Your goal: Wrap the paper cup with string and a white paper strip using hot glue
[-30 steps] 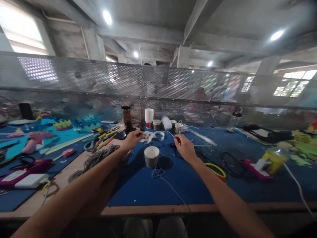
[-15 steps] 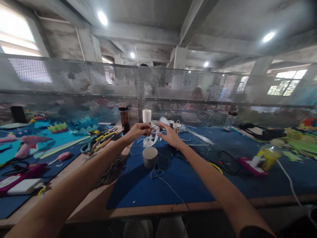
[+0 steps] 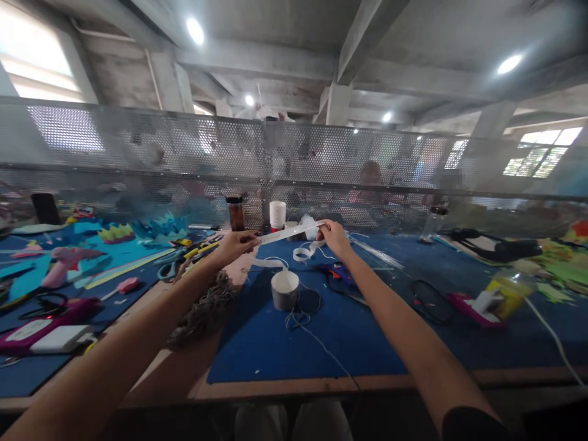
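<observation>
A long white ribbon-like strip [image 3: 290,233] is stretched nearly straight in the air between my hands. My left hand [image 3: 237,246] pinches its left end. At the other end, the fingers of my right hand [image 3: 335,237] are closed on it, and a loose curl of the same white material [image 3: 302,253] hangs below. Under the strip, a small cup [image 3: 285,300] with a grey outside and pale inside stands upright on the blue mat [image 3: 303,355]. Thin grey cord [image 3: 298,320] lies loosely beside the cup, trailing toward the front edge.
A blue-and-orange glue gun [image 3: 339,274] lies right of the cup. Left are a tangle of grey yarn [image 3: 204,315], scissors [image 3: 169,267] and a pink glue gun [image 3: 68,262]. Stacked white cups [image 3: 277,214] and a dark bottle [image 3: 235,214] stand behind, before a perforated metal screen [image 3: 220,147].
My hands have moved apart, the right one going rightward. The white strip, bunched and curled between them before, is now pulled out long. The glue gun right of the cup has come into view.
</observation>
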`<state>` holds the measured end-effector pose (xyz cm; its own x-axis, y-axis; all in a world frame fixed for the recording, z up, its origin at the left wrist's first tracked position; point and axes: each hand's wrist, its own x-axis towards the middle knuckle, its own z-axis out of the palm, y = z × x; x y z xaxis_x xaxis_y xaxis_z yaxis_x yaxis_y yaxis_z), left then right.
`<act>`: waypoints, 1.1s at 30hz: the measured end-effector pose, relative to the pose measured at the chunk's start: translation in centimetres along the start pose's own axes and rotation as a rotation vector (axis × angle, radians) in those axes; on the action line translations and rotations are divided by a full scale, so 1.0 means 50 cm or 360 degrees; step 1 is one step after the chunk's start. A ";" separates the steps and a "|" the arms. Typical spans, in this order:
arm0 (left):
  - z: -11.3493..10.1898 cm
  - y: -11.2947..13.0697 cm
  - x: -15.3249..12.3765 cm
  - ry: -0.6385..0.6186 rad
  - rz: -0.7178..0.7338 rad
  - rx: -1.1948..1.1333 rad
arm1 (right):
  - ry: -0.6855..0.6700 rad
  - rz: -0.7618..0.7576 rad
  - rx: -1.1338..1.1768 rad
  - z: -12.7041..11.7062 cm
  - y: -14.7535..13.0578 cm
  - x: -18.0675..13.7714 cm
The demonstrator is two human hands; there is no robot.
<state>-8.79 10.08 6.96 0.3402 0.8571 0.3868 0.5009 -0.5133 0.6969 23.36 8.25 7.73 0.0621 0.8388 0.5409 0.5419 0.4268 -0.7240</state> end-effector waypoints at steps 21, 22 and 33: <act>0.017 0.149 -0.024 0.0230 -0.0010 -0.0147 | -0.0053 -0.0398 -0.0303 -0.021 -0.191 -0.040; 0.025 0.184 -0.032 -0.0012 0.0014 -0.0456 | -0.0115 -0.0509 -0.0465 -0.011 -0.210 -0.054; -0.046 0.175 -0.114 -0.0271 -0.0032 -0.0450 | -0.0708 -0.0346 -0.0006 -0.088 -0.242 -0.120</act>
<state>-8.20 0.80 12.25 0.4728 0.8351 0.2814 0.2762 -0.4437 0.8526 20.12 -3.42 15.12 -0.4163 0.7939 0.4433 0.5059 0.6073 -0.6126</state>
